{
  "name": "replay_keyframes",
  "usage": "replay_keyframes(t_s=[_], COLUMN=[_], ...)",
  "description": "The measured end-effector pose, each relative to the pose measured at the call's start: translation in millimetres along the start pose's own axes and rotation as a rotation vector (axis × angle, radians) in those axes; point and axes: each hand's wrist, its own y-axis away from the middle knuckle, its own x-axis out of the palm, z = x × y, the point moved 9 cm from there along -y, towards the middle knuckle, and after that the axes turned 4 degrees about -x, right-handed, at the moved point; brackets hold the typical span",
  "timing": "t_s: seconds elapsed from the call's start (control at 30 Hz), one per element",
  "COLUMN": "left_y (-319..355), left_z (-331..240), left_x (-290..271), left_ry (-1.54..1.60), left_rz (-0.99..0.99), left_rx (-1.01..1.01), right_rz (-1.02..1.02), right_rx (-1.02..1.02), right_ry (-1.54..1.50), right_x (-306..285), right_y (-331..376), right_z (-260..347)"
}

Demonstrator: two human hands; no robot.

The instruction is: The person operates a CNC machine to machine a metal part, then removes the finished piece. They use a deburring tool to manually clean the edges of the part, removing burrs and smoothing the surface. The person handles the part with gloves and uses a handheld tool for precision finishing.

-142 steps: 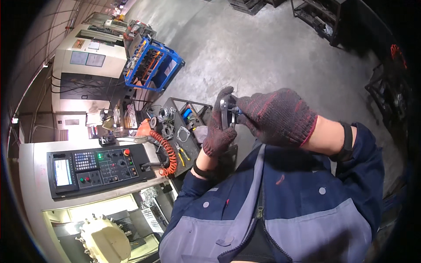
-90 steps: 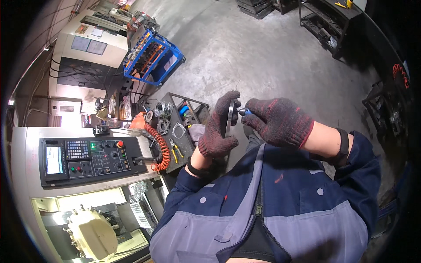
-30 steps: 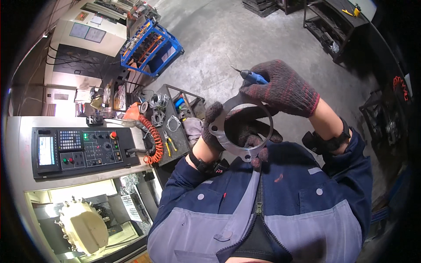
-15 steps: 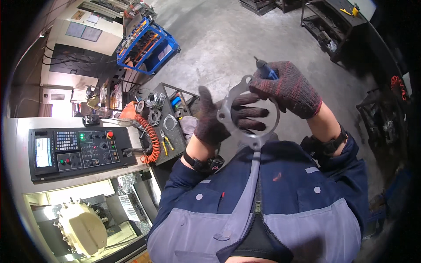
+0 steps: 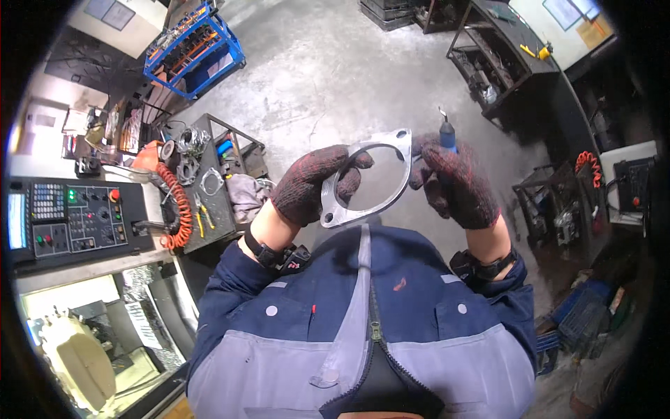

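My left hand (image 5: 306,186), in a dark knitted glove, is closed on a flat silver metal ring flange (image 5: 349,216). The flange has bolt-hole lugs and a large round opening; some of my left fingers show through it. It is held tilted in front of my chest. In my right hand (image 5: 466,187), gloved the same way, is a blue-handled deburring tool (image 5: 447,133), its thin hooked tip pointing up and away. The right fingers are curled beside the flange's upper right lug; whether they touch it I cannot tell.
To the left are a machine control panel (image 5: 80,220), a coiled orange air hose (image 5: 183,209) and a dark bench with another ring (image 5: 211,181), yellow-handled pliers (image 5: 202,215) and a grey cloth (image 5: 248,195). A blue rack cart (image 5: 202,59) stands farther off. Dark shelving (image 5: 502,63) is at the right.
The flange has turned and shifted left, and my left hand now grips its left side instead of lying spread behind it. My right hand has moved down and off it, keeping the deburring tool.
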Motion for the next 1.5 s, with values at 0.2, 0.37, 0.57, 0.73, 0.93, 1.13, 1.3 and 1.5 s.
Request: replay_keyframes(t_s=[0.2,0.37,0.57,0.73,0.93,1.13,1.3,1.5], left_y=[-5.2,0.4,10.4,21.7,36.2,45.9,46.3,44.2], left_z=[10.5,-14.7,-13.7,-13.4,-35.4,-41.2,-34.4,-32.1], left_x=[0.6,5.6,13.5,13.8,2.0,-7.9,-25.4,-32.9], left_ry=[-0.02,-0.397,-0.081,-0.014,-0.443,-0.625,-0.325,-0.322], left_rz=[0.036,0.066,0.123,0.051,-0.149,-0.34,-0.301,-0.274], left_rx=[-0.057,0.208,0.136,0.246,0.521,0.65,0.67,0.638], right_rz=[-0.007,-0.019,-0.056,-0.065,-0.167,0.004,0.07,0.136], right_rx=[-0.042,-0.086,-0.043,-0.051,-0.217,-0.493,-0.719,-0.799], right_ry=[0.101,0.2,0.219,0.146,0.421,0.682,0.896,1.064], right_x=[1.6,-3.8,-8.1,-1.8,-1.1,39.9,79.7,96.7], right_y=[7.1,0.9,-17.5,-20.3,-25.2,-3.8,1.5,-0.6], right_z=[6.9,-1.7,-20.9,-28.2,-10.8,18.8,33.1,41.7])
